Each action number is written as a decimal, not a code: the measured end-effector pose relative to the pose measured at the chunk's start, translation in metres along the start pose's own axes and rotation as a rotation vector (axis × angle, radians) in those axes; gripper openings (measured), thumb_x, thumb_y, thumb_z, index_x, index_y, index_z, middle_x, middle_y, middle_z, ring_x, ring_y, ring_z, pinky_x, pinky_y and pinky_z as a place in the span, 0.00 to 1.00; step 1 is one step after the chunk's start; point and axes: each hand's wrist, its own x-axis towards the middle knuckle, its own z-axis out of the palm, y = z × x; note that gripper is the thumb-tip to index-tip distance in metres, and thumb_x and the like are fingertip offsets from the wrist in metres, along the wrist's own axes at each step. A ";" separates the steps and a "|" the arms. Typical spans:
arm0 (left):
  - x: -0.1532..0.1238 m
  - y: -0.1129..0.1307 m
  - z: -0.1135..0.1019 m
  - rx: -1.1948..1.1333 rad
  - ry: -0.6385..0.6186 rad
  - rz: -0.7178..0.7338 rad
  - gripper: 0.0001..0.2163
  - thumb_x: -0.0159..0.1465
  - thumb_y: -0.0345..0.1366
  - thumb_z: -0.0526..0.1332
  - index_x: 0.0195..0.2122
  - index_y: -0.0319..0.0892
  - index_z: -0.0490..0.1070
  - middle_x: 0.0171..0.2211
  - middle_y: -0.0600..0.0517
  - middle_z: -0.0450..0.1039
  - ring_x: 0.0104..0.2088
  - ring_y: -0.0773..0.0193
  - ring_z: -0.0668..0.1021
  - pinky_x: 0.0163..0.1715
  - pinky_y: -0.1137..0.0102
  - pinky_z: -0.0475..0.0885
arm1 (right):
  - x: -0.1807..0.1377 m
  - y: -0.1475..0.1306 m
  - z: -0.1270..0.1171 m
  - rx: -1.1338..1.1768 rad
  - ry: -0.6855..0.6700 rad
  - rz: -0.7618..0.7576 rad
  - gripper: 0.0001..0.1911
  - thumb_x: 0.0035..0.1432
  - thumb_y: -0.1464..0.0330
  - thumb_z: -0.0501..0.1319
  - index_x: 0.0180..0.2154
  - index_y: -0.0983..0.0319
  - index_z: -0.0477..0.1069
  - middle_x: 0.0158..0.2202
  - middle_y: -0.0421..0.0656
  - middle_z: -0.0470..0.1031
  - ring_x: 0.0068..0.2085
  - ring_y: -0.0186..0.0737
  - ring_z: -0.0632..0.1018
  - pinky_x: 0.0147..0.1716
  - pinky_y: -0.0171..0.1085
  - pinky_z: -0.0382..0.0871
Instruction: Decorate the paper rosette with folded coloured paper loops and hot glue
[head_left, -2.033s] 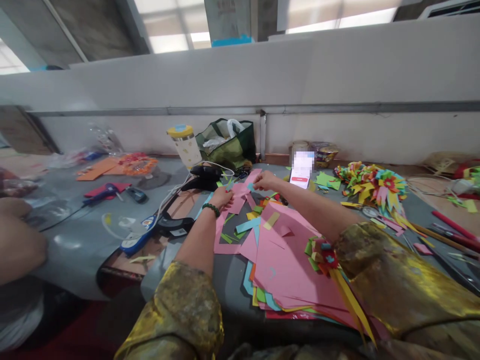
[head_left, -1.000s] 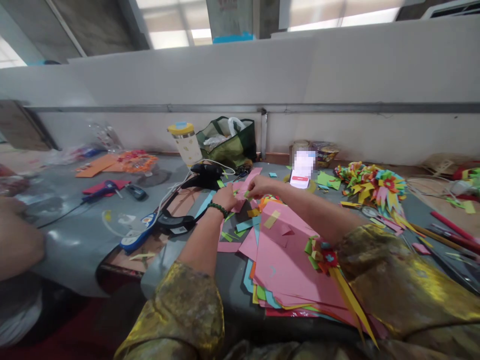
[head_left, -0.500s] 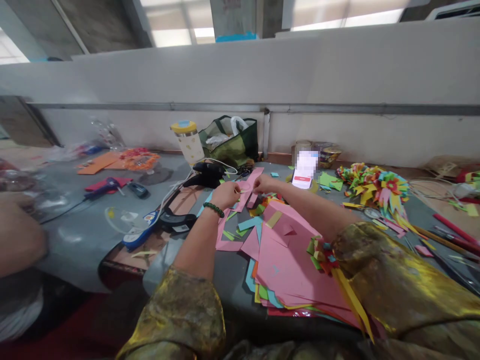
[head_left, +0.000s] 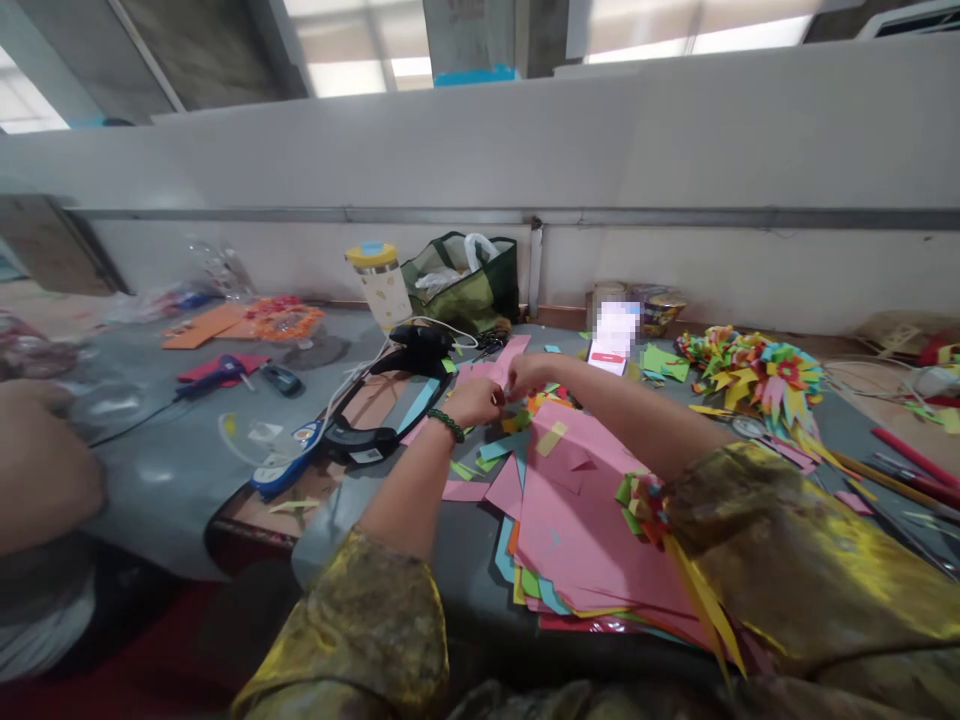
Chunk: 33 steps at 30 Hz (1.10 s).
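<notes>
My left hand (head_left: 475, 402), with a green bead bracelet on the wrist, and my right hand (head_left: 527, 372) meet over the grey table (head_left: 172, 470). Both pinch a pink paper scrap (head_left: 487, 372) between their fingertips, and the hands hide most of it. Under my right forearm lies a stack of pink paper sheets (head_left: 577, 520) on top of other coloured sheets. Loose coloured paper scraps (head_left: 487, 452) lie around my hands. A small paper flower with yellow strips (head_left: 652, 510) rests against my right sleeve.
A black glue gun (head_left: 416, 350) with a white cord, a black tool (head_left: 360, 440), a yellow-lidded jar (head_left: 379, 282), a green bag (head_left: 461, 282) and a phone (head_left: 611, 340) stand behind. Colourful paper flowers (head_left: 750, 370) lie at right. Another person's arm (head_left: 37, 470) is at left.
My hands have drawn closer together and bunched the pink scrap, which earlier hung stretched out between them. The view has drifted slightly right.
</notes>
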 end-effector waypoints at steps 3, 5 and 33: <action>0.006 -0.001 0.015 0.058 0.010 0.003 0.08 0.43 0.24 0.66 0.17 0.44 0.71 0.21 0.52 0.74 0.31 0.58 0.77 0.30 0.72 0.68 | -0.014 0.015 -0.002 -0.094 -0.144 -0.001 0.13 0.37 0.81 0.74 0.18 0.65 0.72 0.16 0.36 0.70 0.21 0.33 0.73 0.23 0.29 0.67; 0.007 -0.002 0.019 0.083 -0.016 0.003 0.09 0.43 0.24 0.66 0.14 0.44 0.68 0.18 0.53 0.71 0.28 0.60 0.76 0.28 0.72 0.66 | -0.021 0.022 0.000 -0.109 -0.180 -0.048 0.13 0.42 0.82 0.71 0.18 0.64 0.71 0.15 0.34 0.68 0.22 0.31 0.73 0.24 0.27 0.65; -0.004 -0.007 -0.014 -0.188 -0.035 -0.103 0.04 0.49 0.25 0.62 0.21 0.40 0.70 0.14 0.59 0.65 0.16 0.72 0.68 0.17 0.78 0.61 | -0.029 0.048 -0.030 0.453 -0.090 -0.178 0.09 0.46 0.73 0.72 0.23 0.64 0.73 0.22 0.38 0.72 0.24 0.29 0.72 0.26 0.28 0.66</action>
